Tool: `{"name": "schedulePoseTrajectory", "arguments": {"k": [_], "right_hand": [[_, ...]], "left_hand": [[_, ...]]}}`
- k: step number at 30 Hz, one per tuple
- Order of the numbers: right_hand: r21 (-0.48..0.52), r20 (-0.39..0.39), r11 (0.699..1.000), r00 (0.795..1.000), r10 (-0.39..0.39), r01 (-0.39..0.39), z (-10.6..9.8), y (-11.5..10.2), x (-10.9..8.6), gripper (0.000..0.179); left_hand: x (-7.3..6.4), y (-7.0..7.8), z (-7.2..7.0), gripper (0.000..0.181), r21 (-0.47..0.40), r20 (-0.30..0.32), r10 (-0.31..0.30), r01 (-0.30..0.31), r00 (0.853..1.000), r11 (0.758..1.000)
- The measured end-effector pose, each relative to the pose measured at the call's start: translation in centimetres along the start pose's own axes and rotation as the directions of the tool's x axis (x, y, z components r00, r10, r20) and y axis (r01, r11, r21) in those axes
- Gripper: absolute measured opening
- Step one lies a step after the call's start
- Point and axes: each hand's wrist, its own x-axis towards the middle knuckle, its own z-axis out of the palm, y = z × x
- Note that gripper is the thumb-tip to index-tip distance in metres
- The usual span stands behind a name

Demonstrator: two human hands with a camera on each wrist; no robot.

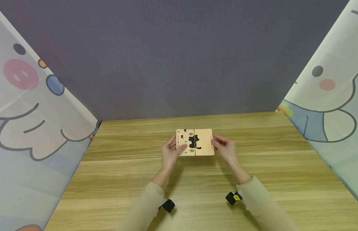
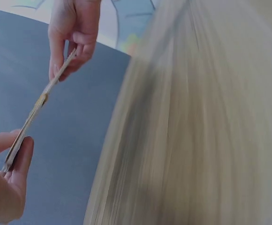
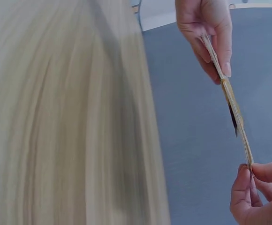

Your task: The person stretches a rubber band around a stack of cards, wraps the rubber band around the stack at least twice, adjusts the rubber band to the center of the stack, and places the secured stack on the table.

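A small, thin notebook [image 1: 206,136], cream with a printed black cat and a patterned left half, is held up above the table. Around its middle runs a yellow rubber band [image 1: 194,150]. My left hand [image 1: 170,154] grips the left edge, thumb on the front and fingers behind. At the right edge, my right hand [image 1: 228,149] pinches it between thumb and fingers. Edge-on in the left wrist view, the notebook [image 2: 30,117] shows layered pages. In the right wrist view a dark piece [image 3: 233,119] juts from the side of the notebook [image 3: 247,147].
Beneath the hands lies a wood-grain table [image 1: 124,179]. A dark grey panel [image 1: 179,64] stands at its back edge. Cartoon-printed curtains [image 1: 22,134] flank both sides. Black wrist cameras [image 1: 168,205] hang under the sleeves.
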Motion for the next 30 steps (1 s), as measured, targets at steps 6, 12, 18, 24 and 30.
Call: {"name": "schedulePoseTrajectory", "arguments": {"k": [6,12,18,24,30], "right_hand": [[-0.024,0.000,0.999,1.000,0.024,-0.024,0.7,-4.0,-0.5,0.031],[-0.111,-0.040,0.988,0.994,0.106,-0.110,1.4,-5.7,0.0,0.029],[-0.178,-0.078,0.971,0.986,0.147,-0.159,2.0,-6.4,0.6,0.028],[-0.195,-0.111,0.967,0.983,0.146,-0.165,2.4,-5.4,1.4,0.026],[-0.227,-0.140,0.953,0.975,0.175,-0.203,2.9,-4.3,2.0,0.024]], "left_hand": [[1.4,-0.3,-0.4,0.061,0.146,0.035,0.006,-0.012,0.999,0.989],[2.6,-0.5,-0.6,0.059,0.226,0.094,0.001,-0.022,0.996,0.974],[4.0,-1.5,-0.7,0.058,0.300,0.130,-0.009,-0.031,0.992,0.953],[4.9,-2.3,-0.6,0.058,0.312,0.117,-0.067,0.027,0.991,0.950],[5.8,-3.5,-0.6,0.057,0.375,0.103,-0.117,0.071,0.988,0.924]]}}
